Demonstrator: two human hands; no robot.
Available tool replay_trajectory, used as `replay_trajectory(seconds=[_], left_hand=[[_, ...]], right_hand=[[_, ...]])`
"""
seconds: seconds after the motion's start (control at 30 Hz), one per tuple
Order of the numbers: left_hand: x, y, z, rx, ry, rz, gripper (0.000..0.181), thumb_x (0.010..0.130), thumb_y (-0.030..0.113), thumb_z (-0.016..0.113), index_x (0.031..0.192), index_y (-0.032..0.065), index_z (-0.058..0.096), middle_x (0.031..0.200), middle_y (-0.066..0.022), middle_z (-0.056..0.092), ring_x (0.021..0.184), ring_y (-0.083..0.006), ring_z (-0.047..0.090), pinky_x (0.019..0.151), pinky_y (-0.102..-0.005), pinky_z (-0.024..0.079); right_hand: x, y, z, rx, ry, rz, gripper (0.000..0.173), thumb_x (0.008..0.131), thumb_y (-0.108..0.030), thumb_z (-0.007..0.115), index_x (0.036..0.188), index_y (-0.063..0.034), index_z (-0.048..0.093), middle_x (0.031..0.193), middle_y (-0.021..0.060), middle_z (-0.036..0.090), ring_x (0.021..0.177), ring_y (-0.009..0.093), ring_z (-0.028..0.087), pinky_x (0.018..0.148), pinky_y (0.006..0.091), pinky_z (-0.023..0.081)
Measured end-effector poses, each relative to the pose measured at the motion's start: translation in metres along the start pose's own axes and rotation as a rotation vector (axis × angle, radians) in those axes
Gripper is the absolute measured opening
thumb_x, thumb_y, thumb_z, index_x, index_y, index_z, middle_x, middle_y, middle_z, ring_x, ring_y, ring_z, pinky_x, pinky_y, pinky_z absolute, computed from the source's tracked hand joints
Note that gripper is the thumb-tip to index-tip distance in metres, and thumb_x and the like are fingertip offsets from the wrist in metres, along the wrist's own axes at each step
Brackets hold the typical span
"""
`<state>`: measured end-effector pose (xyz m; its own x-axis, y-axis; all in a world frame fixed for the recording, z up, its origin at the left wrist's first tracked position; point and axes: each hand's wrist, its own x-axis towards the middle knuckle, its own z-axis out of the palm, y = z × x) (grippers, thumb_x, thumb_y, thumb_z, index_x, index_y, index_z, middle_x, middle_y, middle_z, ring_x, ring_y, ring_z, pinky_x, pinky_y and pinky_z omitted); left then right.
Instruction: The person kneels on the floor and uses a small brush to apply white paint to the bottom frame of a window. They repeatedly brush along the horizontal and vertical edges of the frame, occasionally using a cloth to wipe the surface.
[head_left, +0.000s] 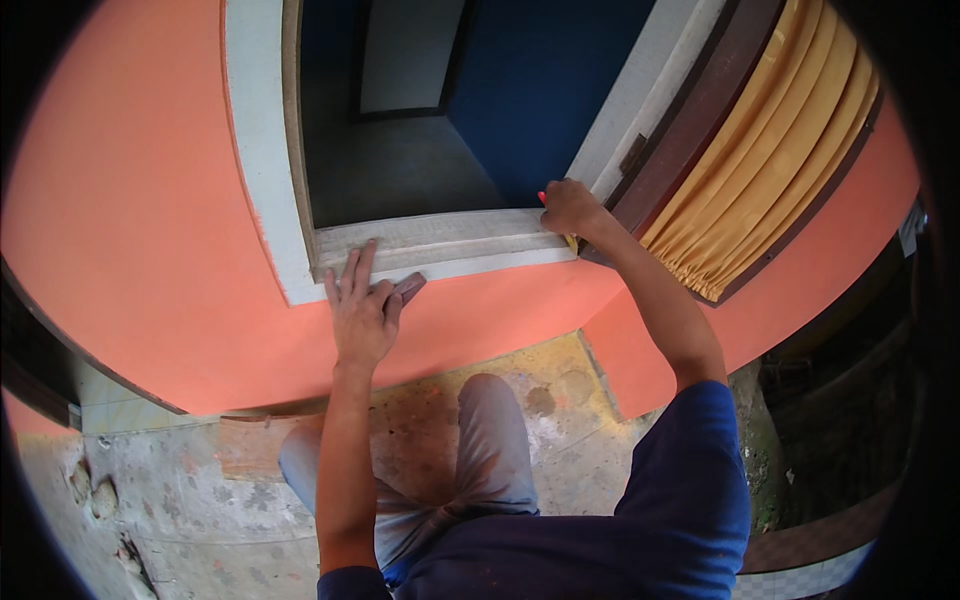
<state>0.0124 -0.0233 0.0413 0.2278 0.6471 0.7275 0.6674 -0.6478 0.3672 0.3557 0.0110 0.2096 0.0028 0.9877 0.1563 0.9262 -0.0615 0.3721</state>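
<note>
My left hand rests with fingers spread on the left part of the window sill. Between its thumb and index finger is a small purplish-brown piece, possibly folded sandpaper. At the sill's right corner, my right hand is closed around a small object with a red end, mostly hidden by the fingers. A bit of yellow shows just below that hand; I cannot tell whether it belongs to the same object. The white window frame surrounds the opening, its sill paint worn and greyish.
An open dark-brown casement sash with a gold curtain stands close to my right arm. Below the sill runs a salmon-painted wall. A wooden board lies by my knees on the stained floor. Inside is a dark-blue wall.
</note>
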Motion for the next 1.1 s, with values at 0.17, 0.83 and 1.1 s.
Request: replay_trajectory(seconds=[0.17, 0.83, 1.1], left_hand=[[0.002, -0.007, -0.001, 0.017, -0.004, 0.01, 0.012, 0.087, 0.019, 0.065, 0.085, 0.0073, 0.067, 0.16, -0.0116, 0.038, 0.148, -0.037, 0.03, 0.118, -0.0669, 0.016], [-0.001, 0.003, -0.001, 0.027, -0.01, -0.014, 0.012, 0.085, 0.017, 0.064, 0.078, 0.0079, 0.066, 0.158, -0.0105, 0.041, 0.147, -0.034, 0.034, 0.12, -0.0622, 0.019], [-0.001, 0.0, -0.002, 0.036, 0.008, 0.016, 0.013, 0.085, 0.018, 0.065, 0.078, 0.0074, 0.065, 0.158, -0.0104, 0.041, 0.147, -0.034, 0.034, 0.119, -0.0627, 0.021]], right_hand=[[-0.017, -0.059, -0.042, 0.836, -0.162, -0.158, 0.029, 0.082, -0.018, 0.069, 0.101, 0.0037, 0.073, 0.101, 0.0256, 0.073, 0.095, 0.036, 0.073, 0.087, 0.0391, 0.059], [0.029, -0.026, -0.007, -0.129, 0.181, 0.02, 0.025, 0.082, -0.02, 0.073, 0.102, -0.0038, 0.075, 0.102, 0.0172, 0.075, 0.096, 0.033, 0.073, 0.085, 0.0403, 0.06], [0.056, 0.033, -0.065, 0.044, 0.038, 0.236, 0.03, 0.081, -0.021, 0.069, 0.101, -0.0002, 0.075, 0.099, 0.0231, 0.074, 0.097, 0.038, 0.073, 0.09, 0.0427, 0.058]])
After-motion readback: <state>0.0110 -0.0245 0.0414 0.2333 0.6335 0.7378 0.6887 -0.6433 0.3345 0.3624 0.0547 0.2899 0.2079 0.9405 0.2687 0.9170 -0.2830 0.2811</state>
